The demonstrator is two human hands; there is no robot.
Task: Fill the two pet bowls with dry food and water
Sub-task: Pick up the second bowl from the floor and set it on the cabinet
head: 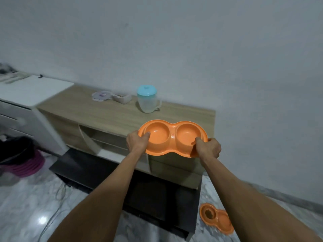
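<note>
Above the front edge of the low wooden cabinet, both arms reach forward nearly straight, holding an orange double pet bowl level in the air between them. The left hand grips the bowl's left end, its thumb laid over the rim and pointing into the left basin while the other fingers curl out of sight under the rim. The right hand closes on the right end in the same manner, thumb pressed over the rim toward the right basin, the remaining fingers wrapped beneath. Both wrists are turned slightly inward, so that the hands face each other across the bowl. Both basins look bare, showing only orange plastic. On the cabinet top behind the bowl stands a translucent pitcher with a light-blue lid, its handle turned to the right; how much it holds cannot be told. Left of the pitcher sits a small open container with something dark inside, and just beside that lies a flat container lid. A second orange double bowl rests on the marbled floor at lower right, near the corner of a dark mat, partly hidden by the right forearm; its left basin holds a brown patch that appears to be dry food.
</note>
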